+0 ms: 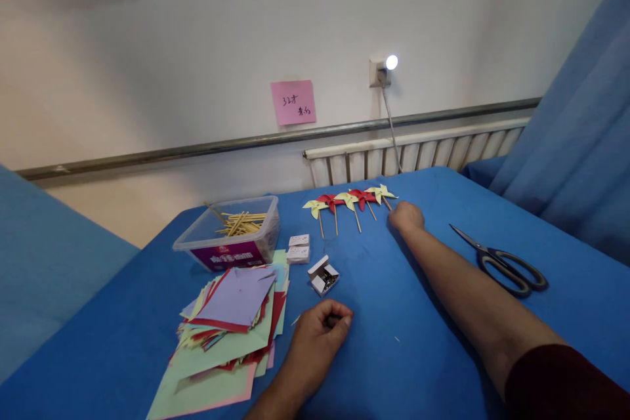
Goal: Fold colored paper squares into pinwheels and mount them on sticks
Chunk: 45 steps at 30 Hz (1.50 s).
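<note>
At the far end of a row of paper pinwheels, my right hand [407, 215] is closed on the stick of a pale yellow pinwheel [382, 192], which lies on the table. Beside it lie a red pinwheel [361, 198], a yellow one [347, 199], another red one [329, 201] and a yellow one [315, 208], all with wooden sticks. My left hand [317, 340] rests on the cloth with fingers curled and thumb near the index fingertip; nothing shows between them. Just beyond it stands a small open box [323, 275] of dark metal pins or tacks.
Left of my left hand is a stack of coloured paper squares [236, 298]. Behind it stands a clear plastic tub [273, 223] of wooden sticks. Small white boxes [298, 251] lie beside the tub. Scissors [502, 262] lie at the right on the blue cloth [388, 380].
</note>
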Motion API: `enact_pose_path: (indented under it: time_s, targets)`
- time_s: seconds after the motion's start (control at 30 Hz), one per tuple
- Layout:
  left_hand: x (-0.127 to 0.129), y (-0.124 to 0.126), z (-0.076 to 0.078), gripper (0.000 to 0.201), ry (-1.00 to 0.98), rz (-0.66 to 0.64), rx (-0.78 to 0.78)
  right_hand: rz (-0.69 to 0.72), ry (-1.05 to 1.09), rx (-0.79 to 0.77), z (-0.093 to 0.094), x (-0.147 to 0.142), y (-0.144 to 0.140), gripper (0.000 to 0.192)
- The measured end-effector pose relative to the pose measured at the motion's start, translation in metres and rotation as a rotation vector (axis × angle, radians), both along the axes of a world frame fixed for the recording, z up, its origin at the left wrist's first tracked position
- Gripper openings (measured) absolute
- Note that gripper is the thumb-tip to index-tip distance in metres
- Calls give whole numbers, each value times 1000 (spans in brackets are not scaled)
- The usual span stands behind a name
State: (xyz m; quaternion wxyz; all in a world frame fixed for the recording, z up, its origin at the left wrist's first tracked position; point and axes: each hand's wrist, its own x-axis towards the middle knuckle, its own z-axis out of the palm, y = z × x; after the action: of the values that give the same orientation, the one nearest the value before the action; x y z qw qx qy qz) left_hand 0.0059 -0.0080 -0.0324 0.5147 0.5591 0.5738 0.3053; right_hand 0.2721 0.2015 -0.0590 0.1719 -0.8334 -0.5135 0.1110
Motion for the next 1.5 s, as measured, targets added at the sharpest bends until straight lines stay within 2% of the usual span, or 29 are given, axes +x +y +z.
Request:
enact_pose_path:
  time_s: [0.63,0.8,0.93,1.03,1.07,1.1,1.17,1.27,1.37,1.43,1.5]
  targets:
    - [0,1,1,25,38,-23,6,15,44,38,-3,2,-3,35]
    - [2,1,0,19,73,-32,50,27,108,88,-1,3,-16,30]
    - [5,0,-4,16,78,-44,88,82,175,155,3,-12,-46,31]
    - [7,-2,-7,14,91,-75,128,194,278,202,5,-45,-88,30]
    - [7,-3,-7,13,93,-80,138,262,436,271,5,-59,-105,30]
    - [8,-4,-7,13,89,-90,153,327,506,281,5,-74,-124,29]
    - [7,-5,-5,13,109,-116,202,402,606,280,3,-104,-160,27]
    - [6,-7,-2,15,91,-229,303,469,939,274,-3,-134,-200,22]
    - [6,-8,0,18,98,-279,348,446,1004,357,-10,-140,-214,22]
    - [4,-9,7,18,212,-205,347,482,981,359,-14,-134,-211,24]
    - [-2,-10,20,19,378,-86,380,544,947,330,-15,-128,-206,27]
